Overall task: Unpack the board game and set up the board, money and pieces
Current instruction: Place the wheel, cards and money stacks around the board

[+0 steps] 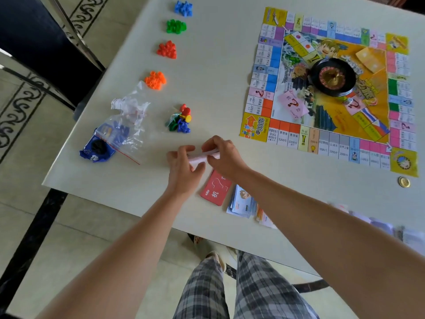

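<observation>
both hands meet over the table [218, 72]: the left hand [184, 166] and right hand [222, 155] pinch a pale stack [203, 156], probably cards or money, just above a red card [215, 188]. the board [331, 88] lies unfolded well to the right, a black wheel [332, 78] on it.
</observation>
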